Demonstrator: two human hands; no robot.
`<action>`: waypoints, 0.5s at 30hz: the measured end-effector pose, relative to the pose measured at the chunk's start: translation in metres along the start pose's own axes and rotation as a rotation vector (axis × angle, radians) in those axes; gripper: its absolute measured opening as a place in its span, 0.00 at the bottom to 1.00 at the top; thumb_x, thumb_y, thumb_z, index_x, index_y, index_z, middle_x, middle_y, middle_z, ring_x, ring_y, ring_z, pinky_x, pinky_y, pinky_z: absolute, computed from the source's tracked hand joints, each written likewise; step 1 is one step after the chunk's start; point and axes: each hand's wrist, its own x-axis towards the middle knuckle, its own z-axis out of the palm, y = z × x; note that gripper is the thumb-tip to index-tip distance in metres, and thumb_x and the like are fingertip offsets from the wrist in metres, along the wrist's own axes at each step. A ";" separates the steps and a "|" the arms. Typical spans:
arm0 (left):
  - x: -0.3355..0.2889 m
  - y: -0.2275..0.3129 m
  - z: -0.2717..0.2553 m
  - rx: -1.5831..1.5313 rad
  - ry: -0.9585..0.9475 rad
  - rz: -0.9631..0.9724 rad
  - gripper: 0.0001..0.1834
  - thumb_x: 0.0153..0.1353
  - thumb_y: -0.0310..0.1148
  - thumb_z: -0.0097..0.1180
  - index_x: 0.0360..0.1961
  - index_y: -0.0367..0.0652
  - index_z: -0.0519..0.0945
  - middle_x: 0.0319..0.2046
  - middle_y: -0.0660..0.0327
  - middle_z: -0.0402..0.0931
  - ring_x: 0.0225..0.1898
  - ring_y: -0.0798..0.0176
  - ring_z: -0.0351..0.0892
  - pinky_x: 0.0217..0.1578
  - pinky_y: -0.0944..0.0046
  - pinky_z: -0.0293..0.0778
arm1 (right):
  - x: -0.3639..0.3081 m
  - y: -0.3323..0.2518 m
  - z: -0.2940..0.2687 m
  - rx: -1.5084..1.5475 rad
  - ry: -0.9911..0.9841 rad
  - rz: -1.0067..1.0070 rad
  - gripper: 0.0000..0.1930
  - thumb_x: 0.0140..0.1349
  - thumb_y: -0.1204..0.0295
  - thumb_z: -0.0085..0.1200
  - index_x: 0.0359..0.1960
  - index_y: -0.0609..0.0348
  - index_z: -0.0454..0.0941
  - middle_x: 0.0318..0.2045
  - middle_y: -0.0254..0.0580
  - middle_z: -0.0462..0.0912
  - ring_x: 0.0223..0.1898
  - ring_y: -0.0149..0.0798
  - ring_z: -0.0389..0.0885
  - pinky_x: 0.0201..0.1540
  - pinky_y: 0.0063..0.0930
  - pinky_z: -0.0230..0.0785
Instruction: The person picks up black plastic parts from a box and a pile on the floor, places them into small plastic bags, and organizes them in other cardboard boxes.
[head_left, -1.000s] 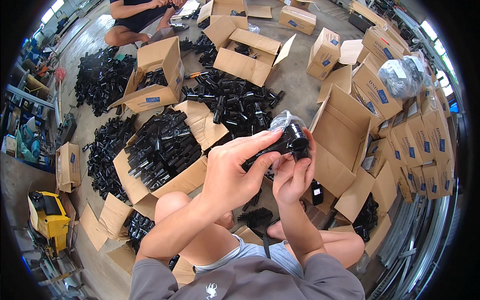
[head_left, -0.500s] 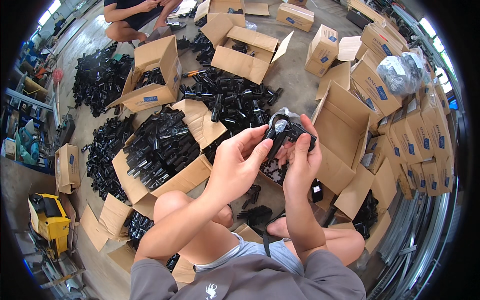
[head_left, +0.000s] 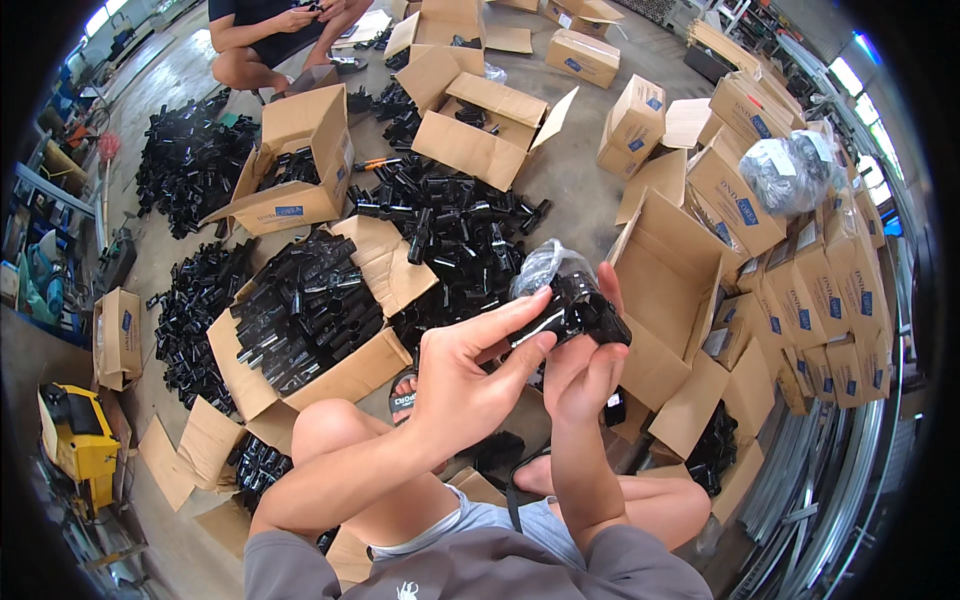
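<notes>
Both my hands hold a glossy black tubular fitting [head_left: 573, 308] up in front of my knees. My left hand [head_left: 478, 352] pinches its left end between thumb and fingertips. From below and the right, my right hand [head_left: 583, 372] grips the other end, with a finger raised behind it. An open round end of the fitting shows near the right fingers. Just beyond the part, a crumpled clear plastic bag [head_left: 548, 262] is visible; whether it touches my hands I cannot tell. A heap of similar black fittings [head_left: 462, 215] lies past my hands on the floor.
An open cardboard box [head_left: 300, 385] packed with black fittings stands at my left knee. To the right is another open box [head_left: 665, 290]. Closed cartons [head_left: 815, 290] are stacked farther right, beside long metal profiles [head_left: 810, 480]. Another person [head_left: 275, 45] squats at the far left.
The black fitting has been turned in my hands, so an open round end now shows on the right. My right fingers have curled round it. The whole view has shifted slightly.
</notes>
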 end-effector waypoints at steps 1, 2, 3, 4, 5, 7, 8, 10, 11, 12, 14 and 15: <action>-0.001 0.004 -0.002 0.001 0.006 0.007 0.22 0.63 0.25 0.68 0.59 0.39 0.83 0.53 0.49 0.85 0.51 0.72 0.82 0.43 0.70 0.82 | 0.000 0.000 0.003 0.024 -0.012 0.004 0.48 0.71 0.36 0.43 0.77 0.66 0.51 0.67 0.51 0.70 0.66 0.45 0.73 0.68 0.44 0.66; -0.001 0.007 -0.003 0.052 -0.034 -0.007 0.22 0.64 0.21 0.66 0.60 0.37 0.82 0.55 0.50 0.83 0.53 0.70 0.81 0.49 0.69 0.80 | 0.000 0.002 0.003 0.041 0.022 -0.018 0.47 0.72 0.36 0.42 0.77 0.66 0.51 0.65 0.50 0.73 0.64 0.43 0.75 0.67 0.42 0.68; -0.001 0.009 -0.004 0.104 -0.074 -0.021 0.22 0.65 0.18 0.64 0.61 0.35 0.81 0.58 0.51 0.82 0.55 0.68 0.80 0.55 0.68 0.78 | 0.000 0.003 0.003 0.041 0.017 -0.022 0.47 0.72 0.36 0.42 0.77 0.66 0.51 0.65 0.50 0.73 0.64 0.43 0.75 0.67 0.42 0.68; 0.000 0.009 -0.004 0.149 -0.076 0.044 0.22 0.64 0.19 0.65 0.60 0.35 0.81 0.58 0.50 0.82 0.56 0.67 0.80 0.55 0.67 0.78 | 0.000 0.003 0.003 0.010 0.050 -0.030 0.47 0.72 0.36 0.42 0.76 0.65 0.52 0.63 0.49 0.74 0.63 0.42 0.76 0.66 0.40 0.69; 0.000 0.009 -0.004 0.149 -0.075 0.049 0.22 0.64 0.19 0.65 0.60 0.35 0.81 0.58 0.50 0.82 0.56 0.67 0.80 0.55 0.67 0.78 | 0.001 0.004 0.004 -0.020 0.083 -0.037 0.47 0.72 0.36 0.41 0.76 0.65 0.52 0.62 0.49 0.75 0.62 0.41 0.77 0.65 0.39 0.70; 0.002 0.009 -0.005 0.226 -0.112 0.097 0.23 0.63 0.20 0.67 0.60 0.35 0.81 0.57 0.49 0.83 0.56 0.67 0.80 0.55 0.66 0.79 | 0.001 0.007 0.003 0.007 0.098 -0.050 0.45 0.73 0.38 0.42 0.76 0.65 0.53 0.60 0.49 0.77 0.60 0.40 0.79 0.64 0.37 0.71; 0.003 0.008 -0.006 0.265 -0.132 0.124 0.26 0.62 0.22 0.69 0.62 0.33 0.80 0.55 0.50 0.84 0.54 0.69 0.81 0.54 0.66 0.79 | 0.001 0.007 0.002 0.019 0.124 -0.035 0.44 0.74 0.39 0.44 0.76 0.66 0.53 0.60 0.49 0.77 0.60 0.40 0.79 0.63 0.37 0.72; 0.004 0.014 -0.002 0.255 -0.134 0.020 0.27 0.62 0.23 0.69 0.63 0.32 0.78 0.54 0.50 0.84 0.53 0.69 0.81 0.53 0.66 0.80 | 0.004 0.007 0.004 0.037 0.235 -0.005 0.38 0.74 0.46 0.50 0.72 0.66 0.60 0.57 0.49 0.79 0.55 0.38 0.82 0.56 0.32 0.78; 0.003 0.017 0.000 0.249 -0.132 -0.092 0.29 0.62 0.24 0.69 0.64 0.31 0.76 0.53 0.51 0.85 0.52 0.69 0.82 0.53 0.65 0.80 | 0.004 0.009 0.004 0.033 0.239 -0.002 0.38 0.74 0.46 0.50 0.72 0.66 0.60 0.57 0.49 0.79 0.55 0.38 0.82 0.56 0.32 0.78; 0.003 0.007 0.001 0.219 -0.119 -0.108 0.33 0.62 0.25 0.70 0.67 0.28 0.72 0.52 0.52 0.84 0.50 0.69 0.82 0.51 0.66 0.82 | 0.003 0.013 0.003 -0.070 0.280 0.031 0.35 0.74 0.49 0.53 0.70 0.65 0.63 0.54 0.47 0.81 0.51 0.36 0.84 0.51 0.29 0.79; 0.008 -0.007 -0.001 0.175 -0.094 -0.196 0.32 0.64 0.26 0.68 0.66 0.25 0.71 0.52 0.52 0.83 0.50 0.68 0.82 0.51 0.66 0.81 | 0.008 0.020 0.003 -0.321 0.372 0.027 0.29 0.74 0.55 0.57 0.66 0.64 0.70 0.43 0.39 0.85 0.38 0.29 0.85 0.39 0.21 0.79; 0.011 -0.009 -0.002 0.195 -0.087 -0.230 0.31 0.65 0.26 0.67 0.66 0.25 0.72 0.53 0.52 0.83 0.50 0.68 0.82 0.51 0.67 0.81 | 0.008 0.018 0.003 -0.318 0.373 0.028 0.29 0.74 0.55 0.57 0.66 0.64 0.70 0.43 0.39 0.85 0.38 0.29 0.85 0.39 0.21 0.79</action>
